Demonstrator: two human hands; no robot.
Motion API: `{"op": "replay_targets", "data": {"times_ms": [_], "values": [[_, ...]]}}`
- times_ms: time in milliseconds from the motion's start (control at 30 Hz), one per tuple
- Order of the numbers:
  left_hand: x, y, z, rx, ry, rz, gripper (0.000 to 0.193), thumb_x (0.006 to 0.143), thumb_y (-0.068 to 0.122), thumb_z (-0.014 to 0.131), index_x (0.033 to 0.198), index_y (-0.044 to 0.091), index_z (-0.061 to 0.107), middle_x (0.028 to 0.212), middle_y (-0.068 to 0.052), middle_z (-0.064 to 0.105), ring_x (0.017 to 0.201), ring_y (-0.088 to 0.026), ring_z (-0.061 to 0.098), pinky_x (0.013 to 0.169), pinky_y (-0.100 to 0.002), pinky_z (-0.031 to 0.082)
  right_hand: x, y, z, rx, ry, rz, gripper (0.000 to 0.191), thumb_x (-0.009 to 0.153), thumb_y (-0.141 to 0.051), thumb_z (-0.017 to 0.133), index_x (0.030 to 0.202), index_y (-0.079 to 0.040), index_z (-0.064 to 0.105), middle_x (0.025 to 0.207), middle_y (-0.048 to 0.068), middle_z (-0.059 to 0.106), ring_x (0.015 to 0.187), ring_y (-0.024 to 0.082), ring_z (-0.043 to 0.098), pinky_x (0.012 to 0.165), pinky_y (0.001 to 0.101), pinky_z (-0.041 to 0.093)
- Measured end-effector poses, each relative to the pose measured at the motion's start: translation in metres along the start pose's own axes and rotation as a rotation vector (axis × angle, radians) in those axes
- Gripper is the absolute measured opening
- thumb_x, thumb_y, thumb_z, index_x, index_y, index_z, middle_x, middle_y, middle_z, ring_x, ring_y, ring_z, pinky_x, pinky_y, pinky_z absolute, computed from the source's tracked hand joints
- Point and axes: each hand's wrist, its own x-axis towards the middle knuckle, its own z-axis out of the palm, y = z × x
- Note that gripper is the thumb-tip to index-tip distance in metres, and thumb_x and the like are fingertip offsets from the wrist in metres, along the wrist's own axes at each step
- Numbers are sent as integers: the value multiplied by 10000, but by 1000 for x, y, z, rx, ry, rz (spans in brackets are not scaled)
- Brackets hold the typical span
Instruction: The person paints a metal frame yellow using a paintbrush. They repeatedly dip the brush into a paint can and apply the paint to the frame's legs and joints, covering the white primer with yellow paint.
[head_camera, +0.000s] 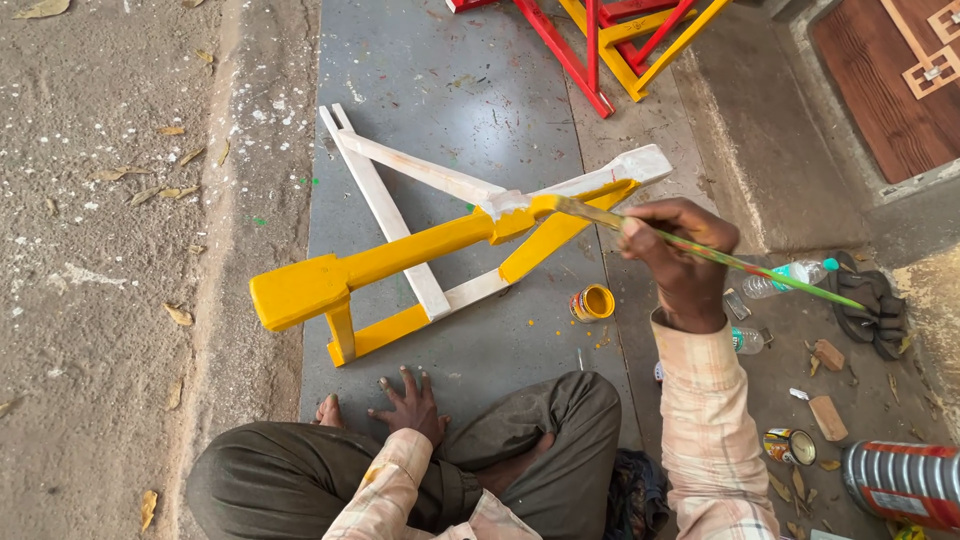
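Brush tip on the half-yellow frame

The right hand is clamped around a long paintbrush, bristles touching the wooden frame just left of it (part white); the left hand rests spread flat on the floor.

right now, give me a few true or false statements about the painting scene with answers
1. The right hand holds a paintbrush whose tip meets the wooden frame. True.
2. The left hand lifts the frame off the ground. False: it rests flat on the floor, apart from the frame.
3. The frame is painted yellow all over. False: several bars are white.
4. A small open paint can with yellow paint sits on the floor beside the frame. True.
5. The paint can sits on top of the frame. False: it stands on the floor by the frame's lower bar.
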Motion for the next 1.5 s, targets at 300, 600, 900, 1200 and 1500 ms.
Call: {"op": "replay_targets", "data": {"times_ms": [300,600,900,1200,1500], "values": [[1,0,0,-4,-15,8,1014,878,613,723,1628,211,173,1689,-162,31,1530,-552,79,1029,-850,282,-2,-1,-4,-70,-12,11,145,972,-80,726,1057,36,706,844,72,722,718,97,689,660,237,573],[3,-1,1,-26,0,4,1002,880,610,719,1625,221,173,1693,-156,21,1529,-552,65,1027,-853,272,-28,-1,-28,54,74,28,146,972,-63,728,1064,44,692,897,96,702,757,135,683,704,265,585],[9,-3,26,-48,125,-7,1016,797,598,773,1599,259,250,1703,-145,53,1522,-566,68,983,-876,270,-117,105,-85,-44,434,254,189,976,-91,742,1090,55,707,892,99,726,748,142,696,700,282,596],[14,-7,33,-14,142,3,992,789,595,771,1594,266,294,1699,-159,88,1522,-559,101,980,-861,304,-141,220,-86,-211,568,524,222,884,-155,796,1025,12,759,868,47,744,724,82,697,642,231,613],[15,-11,38,14,109,16,979,812,602,744,1597,248,279,1696,-176,65,1518,-570,85,980,-854,313,-131,235,-66,-267,512,735,226,866,-165,790,1017,3,780,756,32,734,615,55,649,554,201,517]]}}
